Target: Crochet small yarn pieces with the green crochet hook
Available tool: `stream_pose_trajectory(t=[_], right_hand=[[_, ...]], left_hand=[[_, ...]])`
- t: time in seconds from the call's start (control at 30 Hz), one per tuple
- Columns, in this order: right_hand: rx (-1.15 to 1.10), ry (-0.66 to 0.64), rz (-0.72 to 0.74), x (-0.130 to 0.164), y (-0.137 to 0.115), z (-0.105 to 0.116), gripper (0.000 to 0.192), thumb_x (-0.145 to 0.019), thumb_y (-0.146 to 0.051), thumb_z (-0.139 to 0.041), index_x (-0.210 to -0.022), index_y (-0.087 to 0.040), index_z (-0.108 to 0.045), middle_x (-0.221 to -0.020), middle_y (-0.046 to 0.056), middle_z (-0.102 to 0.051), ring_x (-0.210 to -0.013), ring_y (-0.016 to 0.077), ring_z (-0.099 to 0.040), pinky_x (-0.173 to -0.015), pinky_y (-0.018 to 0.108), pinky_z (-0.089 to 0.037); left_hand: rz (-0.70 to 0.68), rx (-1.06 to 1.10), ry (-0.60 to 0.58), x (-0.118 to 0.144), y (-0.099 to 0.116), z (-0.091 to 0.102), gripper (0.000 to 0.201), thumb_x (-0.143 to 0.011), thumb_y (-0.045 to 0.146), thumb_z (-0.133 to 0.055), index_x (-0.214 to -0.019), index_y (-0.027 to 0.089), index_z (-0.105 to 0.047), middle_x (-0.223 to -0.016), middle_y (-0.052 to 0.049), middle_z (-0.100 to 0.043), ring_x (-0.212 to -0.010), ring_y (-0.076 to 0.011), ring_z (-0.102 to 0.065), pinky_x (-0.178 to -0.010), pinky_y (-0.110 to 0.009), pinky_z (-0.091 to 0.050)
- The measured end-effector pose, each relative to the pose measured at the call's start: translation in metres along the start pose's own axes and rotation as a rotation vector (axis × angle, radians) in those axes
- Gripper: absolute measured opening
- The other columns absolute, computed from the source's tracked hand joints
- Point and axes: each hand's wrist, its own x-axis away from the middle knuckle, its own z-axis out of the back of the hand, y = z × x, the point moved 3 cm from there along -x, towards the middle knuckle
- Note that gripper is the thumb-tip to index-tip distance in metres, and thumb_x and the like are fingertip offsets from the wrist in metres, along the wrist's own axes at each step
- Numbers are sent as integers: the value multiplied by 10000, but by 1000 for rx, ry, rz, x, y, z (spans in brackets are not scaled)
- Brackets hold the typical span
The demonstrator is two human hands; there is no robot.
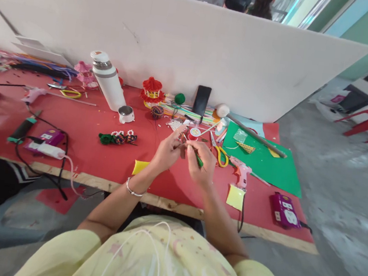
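Above the red worktop's (86, 129) near edge, we pinch a thin green stem (198, 160) with right hand (201, 163) fingers; left hand (167, 151) fingers grasp its tip.

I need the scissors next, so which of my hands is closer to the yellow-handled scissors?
Right. Your right hand is just beside the yellow-handled scissors, which lie to its right on the red table. Your left hand is farther away, beyond the right hand.

Head camera, looking down, near table (87, 121).
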Motion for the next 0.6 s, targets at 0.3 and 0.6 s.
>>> stream_pose_trajectory(t=[0.3, 0.6], right_hand=[[189, 61, 247, -1, -1, 3, 242, -994, -197, -586, -1199, -246, -707, -1106, 98, -762, -1043, 229, -700, -933, 418, -585], [85, 79, 149, -3, -1, 4, 194, -1012, -249, -593, -1158, -276, -717, -1109, 53, -773, -1041, 212, -722, -928, 400, -597]], left_hand=[[61, 96, -36, 7, 11, -7, 686, -824, 203, -697, -1491, 157, -544, -578, 61, -605, -494, -77, -508, -504, -168, -363], [144, 355, -35, 2, 14, -6, 496, -879, 559, -724, -1174, 161, -701, -605, 53, -550, -428, -43, -401, -400, -173, -255]])
